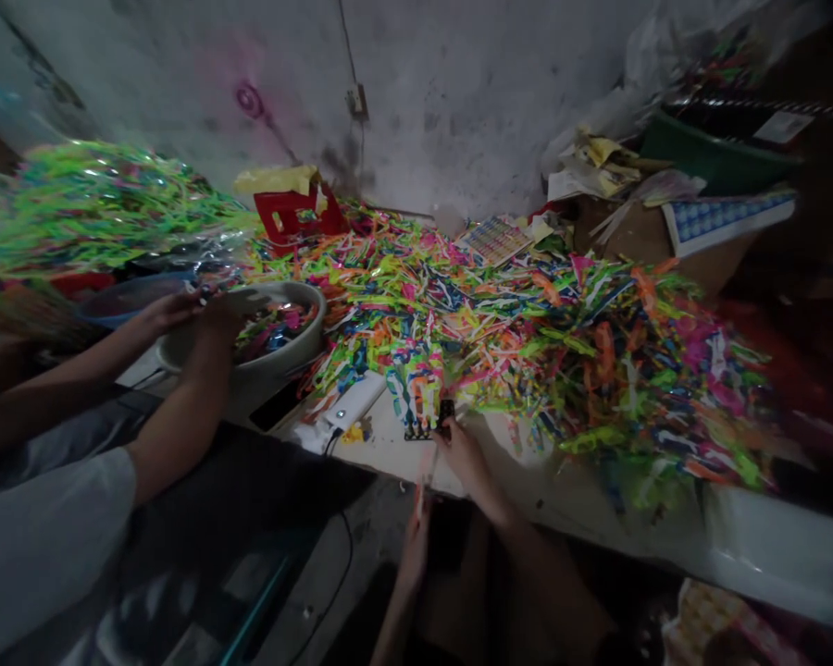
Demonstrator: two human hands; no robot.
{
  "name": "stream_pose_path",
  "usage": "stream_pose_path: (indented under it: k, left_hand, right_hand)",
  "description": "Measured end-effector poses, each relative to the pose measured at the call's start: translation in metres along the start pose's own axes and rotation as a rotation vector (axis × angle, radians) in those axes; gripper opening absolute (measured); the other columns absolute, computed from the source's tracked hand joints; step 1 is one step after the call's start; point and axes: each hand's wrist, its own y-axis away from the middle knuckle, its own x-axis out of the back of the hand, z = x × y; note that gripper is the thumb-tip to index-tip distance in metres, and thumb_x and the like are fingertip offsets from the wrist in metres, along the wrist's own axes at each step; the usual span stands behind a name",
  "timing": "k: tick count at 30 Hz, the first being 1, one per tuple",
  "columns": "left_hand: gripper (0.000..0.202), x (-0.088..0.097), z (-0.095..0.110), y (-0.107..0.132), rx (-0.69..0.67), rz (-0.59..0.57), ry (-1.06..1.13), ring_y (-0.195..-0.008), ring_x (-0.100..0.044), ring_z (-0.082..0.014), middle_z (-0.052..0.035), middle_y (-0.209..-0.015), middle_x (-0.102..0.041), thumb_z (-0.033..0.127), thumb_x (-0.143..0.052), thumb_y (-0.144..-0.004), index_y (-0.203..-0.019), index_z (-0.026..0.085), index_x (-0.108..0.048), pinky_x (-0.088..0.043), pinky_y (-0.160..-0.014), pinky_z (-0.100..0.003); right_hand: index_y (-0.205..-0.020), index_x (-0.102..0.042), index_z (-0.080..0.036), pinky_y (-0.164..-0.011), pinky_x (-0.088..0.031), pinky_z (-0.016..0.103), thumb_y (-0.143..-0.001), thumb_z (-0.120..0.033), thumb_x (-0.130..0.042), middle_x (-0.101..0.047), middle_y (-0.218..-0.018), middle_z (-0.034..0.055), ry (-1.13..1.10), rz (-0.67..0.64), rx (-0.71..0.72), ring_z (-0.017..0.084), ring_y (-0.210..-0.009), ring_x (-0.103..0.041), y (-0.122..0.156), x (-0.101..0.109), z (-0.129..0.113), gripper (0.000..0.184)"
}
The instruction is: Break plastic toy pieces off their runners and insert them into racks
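Note:
My left hand is below the table's front edge, closed on a thin orange-pink plastic strip that points up. My right hand rests at the table edge with its fingers bent together against the right end of a small black holder. Whether those fingers grip the holder or a small piece at it, I cannot make out. Several colourful plastic strips stand side by side in the holder, in blue, white, orange and green. Just behind them begins a large heap of similar strips.
On the left, a co-worker's hands are at a whitish basin of colourful pieces. A white power bank with a black cable lies left of the holder. Farther back are a red crate, a green bin and a green heap.

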Motion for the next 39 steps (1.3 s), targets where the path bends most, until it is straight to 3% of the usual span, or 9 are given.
stream_pose_path:
  k: [4,8,20,25,31,36,39]
  left_hand:
    - [0.039,-0.008,-0.011,0.010,-0.063,0.016,-0.152,-0.091,-0.054,-0.0261,-0.0092,-0.084,-0.064,0.051,-0.069,-0.061,-0.077,0.015,-0.068,-0.036,-0.089,-0.034]
    - [0.033,-0.003,-0.008,0.009,-0.105,0.009,-0.222,-0.090,-0.056,-0.0255,-0.0085,-0.087,-0.066,0.043,-0.072,-0.059,-0.078,0.017,-0.066,-0.037,-0.088,-0.035]
    - [0.049,0.037,-0.003,0.001,-0.005,0.065,-0.245,-0.080,-0.060,-0.0249,-0.0084,-0.082,-0.067,0.043,-0.076,-0.051,-0.088,0.013,-0.065,-0.045,-0.078,-0.038]
    - [0.047,0.045,0.019,-0.012,-0.121,0.152,-0.181,-0.094,-0.058,-0.0248,-0.0084,-0.093,-0.066,0.045,-0.074,-0.052,-0.087,0.015,-0.065,-0.042,-0.088,-0.036]
    - [0.045,0.027,0.050,-0.030,-0.238,0.222,-0.165,-0.093,-0.059,-0.0231,-0.0074,-0.092,-0.067,0.048,-0.066,-0.059,-0.089,0.015,-0.064,-0.043,-0.088,-0.034]
    - [0.052,-0.010,0.050,-0.030,-0.217,0.178,-0.148,-0.090,-0.062,-0.0256,-0.0120,-0.092,-0.068,0.055,-0.057,-0.063,-0.090,0.011,-0.064,-0.048,-0.082,-0.036]
    - [0.055,-0.024,0.049,-0.024,-0.221,0.194,-0.152,-0.098,-0.060,-0.0259,-0.0127,-0.100,-0.067,0.057,-0.052,-0.067,-0.096,0.012,-0.063,-0.047,-0.087,-0.035]
  right_hand:
    - [-0.095,-0.058,-0.021,-0.061,-0.038,0.024,-0.085,-0.036,-0.052,-0.067,-0.086,0.0065,0.072,-0.003,0.107,0.019,-0.075,-0.061,-0.004,0.005,-0.002,0.019]
    - [-0.087,-0.059,-0.021,-0.065,-0.038,0.024,-0.086,-0.030,-0.052,-0.064,-0.091,0.0059,0.059,-0.015,0.190,0.017,-0.080,-0.059,-0.010,0.003,-0.003,0.012]
    - [-0.081,-0.055,-0.018,-0.067,-0.042,0.026,-0.083,-0.026,-0.051,-0.063,-0.081,0.0050,-0.091,0.061,0.161,0.018,-0.075,-0.058,-0.012,-0.017,0.007,0.009]
    - [-0.080,-0.054,-0.019,-0.064,-0.044,0.027,-0.081,-0.027,-0.051,-0.063,-0.079,0.0044,-0.137,0.032,0.131,0.018,-0.071,-0.059,-0.013,-0.016,0.008,0.008]
    - [-0.093,-0.057,-0.018,-0.071,-0.049,0.030,-0.081,-0.032,-0.050,-0.064,-0.089,0.0066,-0.320,0.032,0.068,0.017,-0.076,-0.062,-0.007,-0.003,0.018,0.020]
    - [-0.100,-0.059,-0.020,-0.091,-0.044,0.038,-0.079,-0.025,-0.052,-0.060,-0.103,0.0080,-0.177,0.050,0.165,0.021,-0.102,-0.055,0.022,0.012,0.049,0.023]
    - [-0.103,-0.059,-0.019,-0.091,-0.045,0.041,-0.077,-0.023,-0.053,-0.057,-0.105,0.0097,-0.075,0.105,0.115,0.024,-0.106,-0.053,0.038,0.020,0.070,0.027]
